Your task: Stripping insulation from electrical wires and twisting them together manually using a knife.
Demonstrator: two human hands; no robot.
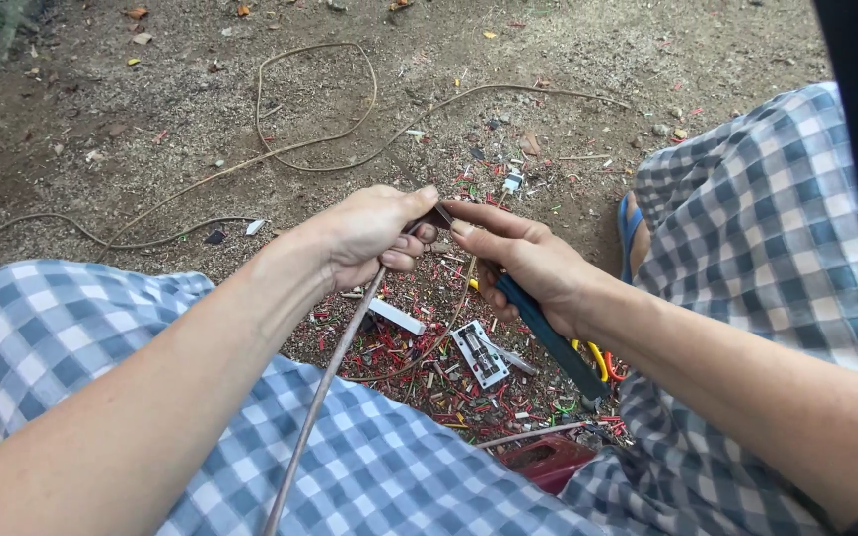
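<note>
Cable [330,372] is running lengthwise from the lower frame edge, across the checked cloth, up into the left hand [369,236], its long axis slanting up and to the right. Left fingers are clenching around the cable's upper end. Right hand [523,263] is meeting it from the opposite side, fingers gripping a blue-handled tool [548,337] whose tip is touching the cable end between both thumbs. Both forearms are converging above dirt ground [151,119] littered with coloured wire scraps [419,362].

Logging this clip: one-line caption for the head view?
Left hand grips a cable while right hand works its end with a blue-handled tool.
</note>
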